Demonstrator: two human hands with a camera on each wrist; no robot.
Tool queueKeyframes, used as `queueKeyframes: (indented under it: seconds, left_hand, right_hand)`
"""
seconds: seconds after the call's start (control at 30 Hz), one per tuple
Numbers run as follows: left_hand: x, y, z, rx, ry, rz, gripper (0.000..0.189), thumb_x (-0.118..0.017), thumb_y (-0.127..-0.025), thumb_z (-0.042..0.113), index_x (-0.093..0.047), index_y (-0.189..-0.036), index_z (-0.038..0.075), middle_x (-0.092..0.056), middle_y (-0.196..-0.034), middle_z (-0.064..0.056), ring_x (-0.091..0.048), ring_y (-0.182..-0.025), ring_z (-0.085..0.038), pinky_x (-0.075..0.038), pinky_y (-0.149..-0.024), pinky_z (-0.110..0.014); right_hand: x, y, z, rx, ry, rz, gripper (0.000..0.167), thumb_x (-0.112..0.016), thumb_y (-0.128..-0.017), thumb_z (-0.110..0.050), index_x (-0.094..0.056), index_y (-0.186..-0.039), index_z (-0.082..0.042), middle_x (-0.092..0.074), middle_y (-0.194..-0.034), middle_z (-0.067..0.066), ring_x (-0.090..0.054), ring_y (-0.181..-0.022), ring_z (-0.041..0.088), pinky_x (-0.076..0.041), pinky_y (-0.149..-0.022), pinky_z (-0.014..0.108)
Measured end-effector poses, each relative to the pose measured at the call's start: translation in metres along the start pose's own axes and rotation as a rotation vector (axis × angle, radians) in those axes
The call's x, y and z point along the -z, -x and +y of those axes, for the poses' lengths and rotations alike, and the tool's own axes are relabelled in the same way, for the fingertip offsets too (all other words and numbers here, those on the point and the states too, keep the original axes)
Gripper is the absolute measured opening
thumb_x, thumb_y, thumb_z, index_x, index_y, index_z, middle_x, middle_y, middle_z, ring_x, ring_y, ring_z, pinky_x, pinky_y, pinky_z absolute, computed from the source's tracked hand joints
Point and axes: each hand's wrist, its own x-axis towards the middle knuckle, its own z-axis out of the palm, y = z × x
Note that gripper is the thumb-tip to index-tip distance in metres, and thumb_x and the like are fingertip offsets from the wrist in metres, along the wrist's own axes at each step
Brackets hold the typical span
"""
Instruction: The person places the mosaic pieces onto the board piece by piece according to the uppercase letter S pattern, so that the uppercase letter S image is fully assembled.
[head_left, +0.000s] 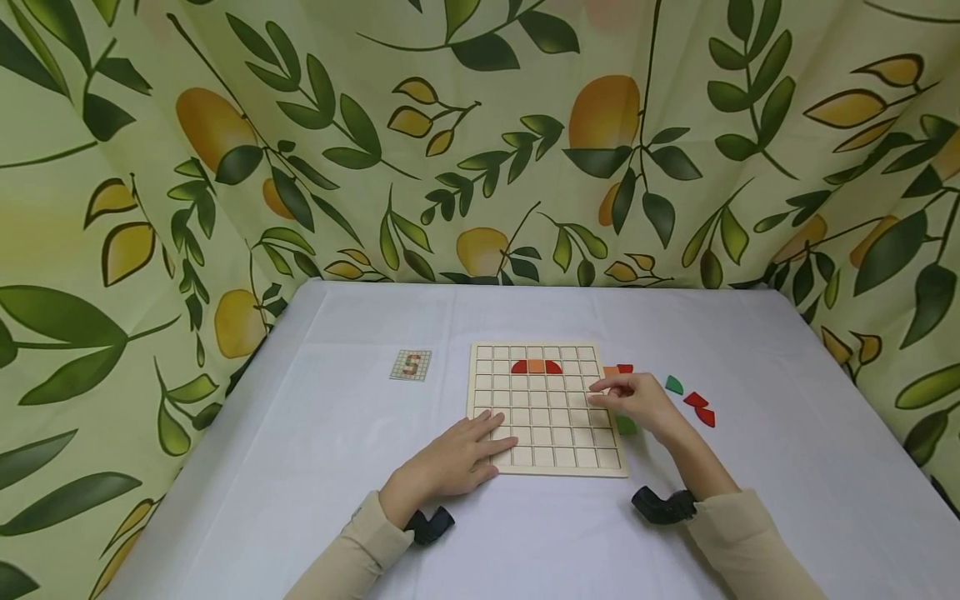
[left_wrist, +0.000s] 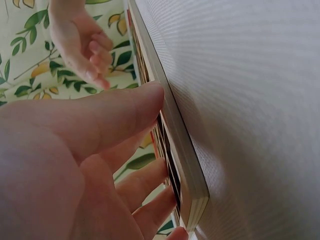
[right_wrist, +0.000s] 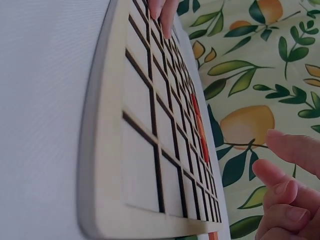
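Note:
A wooden grid board (head_left: 543,457) lies on the table. In its upper rows sit an orange square (head_left: 536,367) and, on either side, a red quarter-round piece (head_left: 519,367) and another red piece (head_left: 553,367). My left hand (head_left: 453,458) rests on the board's lower left part, fingers spread; in the left wrist view its thumb (left_wrist: 130,107) lies along the board's edge. Over the right edge hovers my right hand (head_left: 637,402). Its thumb and forefinger stand apart with nothing between them in the right wrist view, the other fingers (right_wrist: 287,215) loosely bent.
Left of the board lies a small pattern card (head_left: 411,365) with an S-like figure. Beside the right edge, partly hidden, are orange (head_left: 611,371), red (head_left: 626,367) and green pieces (head_left: 627,426). Farther right lie a green quarter-round (head_left: 674,384) and red pieces (head_left: 696,400). A leaf-patterned curtain (head_left: 480,183) surrounds the table.

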Motion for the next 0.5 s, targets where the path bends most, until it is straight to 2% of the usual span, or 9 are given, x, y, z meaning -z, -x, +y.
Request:
queueKeyframes:
  seconds: [0.3, 0.5]
  left_hand:
    - [0.000, 0.000, 0.000, 0.003, 0.002, 0.000, 0.046, -0.051, -0.099, 0.027, -0.047, -0.144, 0.023, -0.034, -0.158, -0.011, -0.028, -0.149, -0.031, -0.030, -0.121, -0.046]
    - [-0.001, -0.001, 0.000, -0.002, 0.004, 0.002, 0.046, -0.051, -0.099, 0.027, -0.047, -0.144, 0.023, -0.034, -0.158, -0.012, -0.027, -0.149, -0.032, -0.030, -0.121, -0.047]
  right_hand:
    - [0.002, 0.010, 0.014, -0.031, 0.019, -0.001, 0.038, -0.075, -0.083, -0.026, -0.069, -0.110, 0.001, -0.046, -0.068, -0.002, -0.042, -0.069, 0.012, -0.033, -0.055, 0.021]
    - [0.005, 0.017, 0.023, -0.022, 0.015, -0.021, 0.036, -0.075, -0.083, -0.023, -0.070, -0.107, 0.002, -0.048, -0.067, -0.003, -0.042, -0.065, 0.009, -0.034, -0.054, 0.019]
